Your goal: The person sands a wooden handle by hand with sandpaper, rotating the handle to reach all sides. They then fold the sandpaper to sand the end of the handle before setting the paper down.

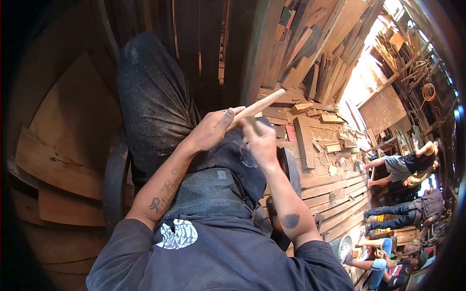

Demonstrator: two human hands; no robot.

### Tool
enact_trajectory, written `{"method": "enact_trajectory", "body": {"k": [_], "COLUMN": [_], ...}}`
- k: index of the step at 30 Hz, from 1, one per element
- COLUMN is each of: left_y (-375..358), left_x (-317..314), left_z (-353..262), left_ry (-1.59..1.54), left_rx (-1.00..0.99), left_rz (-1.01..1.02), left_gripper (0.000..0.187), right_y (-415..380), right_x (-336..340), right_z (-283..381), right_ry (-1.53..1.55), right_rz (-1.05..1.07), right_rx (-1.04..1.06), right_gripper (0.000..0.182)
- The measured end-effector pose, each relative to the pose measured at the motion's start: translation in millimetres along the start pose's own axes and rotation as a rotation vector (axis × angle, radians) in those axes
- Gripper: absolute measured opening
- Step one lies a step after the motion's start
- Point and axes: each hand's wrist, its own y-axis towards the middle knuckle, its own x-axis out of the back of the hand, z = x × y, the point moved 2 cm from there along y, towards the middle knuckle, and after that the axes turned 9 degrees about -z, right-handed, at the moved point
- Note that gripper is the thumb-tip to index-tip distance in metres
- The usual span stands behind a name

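Observation:
A pale, slim wooden stick [262, 104] slants up to the right above my lap. Around its lower end my left hand [213, 130] is closed, with the thumb along the wood. My right hand [260, 141] is closed just below the stick, its fingers wrapped round a small, blurred, olive-brown piece [253, 125] that lies against the stick's underside. What exactly that piece is cannot be made out. Dark trousers and a mesh cloth are beneath both hands.
Wood offcuts [330, 119] and a long block [305, 143] lie on the slatted floor at the right. Planks [335, 29] lean above them. Several people are at the far right, near a metal bucket [345, 247]. Curved boards [58, 165] stand at the left.

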Motion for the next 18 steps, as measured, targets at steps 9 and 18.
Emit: {"method": "enact_trajectory", "body": {"k": [9,18], "left_y": [-5,-3], "left_x": [-1,-1], "left_z": [-11,-8], "left_ry": [-0.026,0.016], "left_rx": [0.019,0.039], "left_rz": [-0.064,-0.058], "left_gripper": [0.079,0.080], "right_y": [-11,19], "right_x": [-1,22], "right_z": [2,9], "right_ry": [-0.087,-0.047], "right_rz": [0.006,-0.239], "right_rx": [-0.031,0.104], "right_gripper": [0.034,0.030]}}
